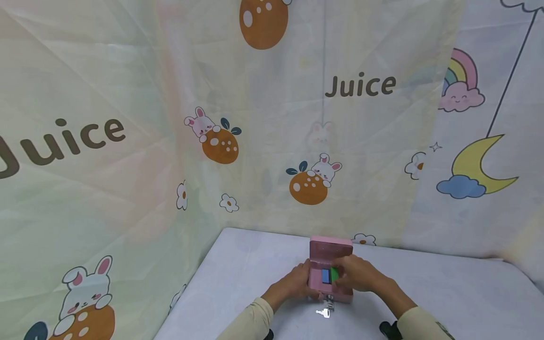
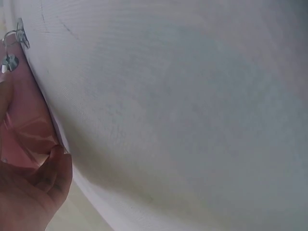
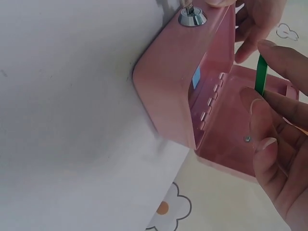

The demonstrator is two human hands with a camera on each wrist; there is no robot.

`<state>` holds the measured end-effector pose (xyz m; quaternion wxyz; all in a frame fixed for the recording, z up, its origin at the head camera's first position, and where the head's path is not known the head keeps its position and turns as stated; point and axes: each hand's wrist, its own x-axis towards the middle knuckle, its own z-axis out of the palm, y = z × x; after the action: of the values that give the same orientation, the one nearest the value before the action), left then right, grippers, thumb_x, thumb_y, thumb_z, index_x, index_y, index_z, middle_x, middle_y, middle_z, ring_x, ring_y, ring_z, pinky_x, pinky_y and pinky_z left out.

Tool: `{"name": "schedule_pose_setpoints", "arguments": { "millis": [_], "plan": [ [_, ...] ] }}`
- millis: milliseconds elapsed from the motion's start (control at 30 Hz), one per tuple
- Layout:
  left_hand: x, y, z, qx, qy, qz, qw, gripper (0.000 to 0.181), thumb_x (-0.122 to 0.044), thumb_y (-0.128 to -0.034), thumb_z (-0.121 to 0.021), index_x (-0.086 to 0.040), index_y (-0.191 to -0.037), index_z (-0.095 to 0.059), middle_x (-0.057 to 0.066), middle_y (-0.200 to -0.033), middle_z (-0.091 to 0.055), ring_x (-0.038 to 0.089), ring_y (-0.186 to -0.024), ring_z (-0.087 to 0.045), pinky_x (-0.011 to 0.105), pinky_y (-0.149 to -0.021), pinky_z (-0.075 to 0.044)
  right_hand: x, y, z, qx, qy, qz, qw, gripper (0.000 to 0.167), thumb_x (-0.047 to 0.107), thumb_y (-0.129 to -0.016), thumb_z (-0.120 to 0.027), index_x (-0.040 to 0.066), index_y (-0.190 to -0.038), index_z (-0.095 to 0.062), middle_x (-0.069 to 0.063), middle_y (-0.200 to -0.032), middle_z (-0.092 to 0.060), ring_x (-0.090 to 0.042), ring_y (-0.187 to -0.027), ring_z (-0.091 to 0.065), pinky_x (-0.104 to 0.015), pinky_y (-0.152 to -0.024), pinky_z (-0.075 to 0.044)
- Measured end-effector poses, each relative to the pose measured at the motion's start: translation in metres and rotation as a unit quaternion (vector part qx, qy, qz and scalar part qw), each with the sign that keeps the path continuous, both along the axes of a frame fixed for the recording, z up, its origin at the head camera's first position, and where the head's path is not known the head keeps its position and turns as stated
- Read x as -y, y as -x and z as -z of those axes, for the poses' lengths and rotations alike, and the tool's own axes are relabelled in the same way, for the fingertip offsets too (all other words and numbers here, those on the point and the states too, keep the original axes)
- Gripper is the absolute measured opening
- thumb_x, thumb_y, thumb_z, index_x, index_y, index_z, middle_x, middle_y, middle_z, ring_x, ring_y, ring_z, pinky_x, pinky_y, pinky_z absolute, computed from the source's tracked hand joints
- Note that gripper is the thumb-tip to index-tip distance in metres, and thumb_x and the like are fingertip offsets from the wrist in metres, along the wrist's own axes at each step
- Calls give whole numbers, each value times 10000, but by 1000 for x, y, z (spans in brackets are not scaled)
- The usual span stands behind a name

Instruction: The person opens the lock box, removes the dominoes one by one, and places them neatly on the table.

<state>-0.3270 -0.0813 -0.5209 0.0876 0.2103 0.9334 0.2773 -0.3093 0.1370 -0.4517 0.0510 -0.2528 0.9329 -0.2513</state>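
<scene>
A pink metal lockbox (image 1: 342, 296) stands on the table with its lid (image 1: 325, 253) raised. My left hand (image 1: 293, 282) grips the box's left side, thumb near the front and fingers along the wall. Between the thumb and fingers of my right hand (image 1: 359, 274) is a thin green flat piece (image 3: 261, 74), pinched above the open box. Inside the box lies a blue piece (image 1: 326, 276), partly hidden by the wall in the right wrist view. Keys (image 1: 325, 312) hang from the round lock (image 3: 192, 18) on the box's front.
A white cloth-covered table (image 1: 246, 255) carries the box near its back edge. Behind and to the left hangs a printed curtain (image 1: 263, 189) with bunnies and oranges. Black wrist gear (image 1: 388, 330) shows by the right sleeve.
</scene>
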Motion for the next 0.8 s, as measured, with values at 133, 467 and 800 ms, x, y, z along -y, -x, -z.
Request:
{"name": "schedule_pose_setpoints", "arguments": {
  "millis": [133,467,800],
  "plan": [
    [0,-1,-1,-87,67,26,9999,981,-422,-736,-884,-298,-1525,-314,-23,-1317,-563,130,-1186,-524,436,-1076,-464,-8,-4,-2,77,-64,59,9999,374,148,-762,-851,109,-1113,-727,71,-859,-641,-151,-797,-535,-337,-692,-464],
    [0,4,1,-120,102,85,9998,952,-414,-747,-882,-339,-1513,-322,-47,-1300,-561,119,-1150,-509,443,-1055,-475,-26,-8,-10,236,-176,361,9989,402,202,-771,-861,81,-1126,-718,61,-838,-646,-146,-793,-542,-318,-674,-465],
    [-2,3,2,-183,134,73,9997,972,-440,-743,-878,-303,-1527,-320,-36,-1341,-566,139,-1189,-521,462,-1072,-463,-40,-5,-2,260,-204,296,9990,401,192,-790,-843,50,-1144,-722,76,-827,-651,-125,-772,-544,-285,-658,-466]
  ]
}}
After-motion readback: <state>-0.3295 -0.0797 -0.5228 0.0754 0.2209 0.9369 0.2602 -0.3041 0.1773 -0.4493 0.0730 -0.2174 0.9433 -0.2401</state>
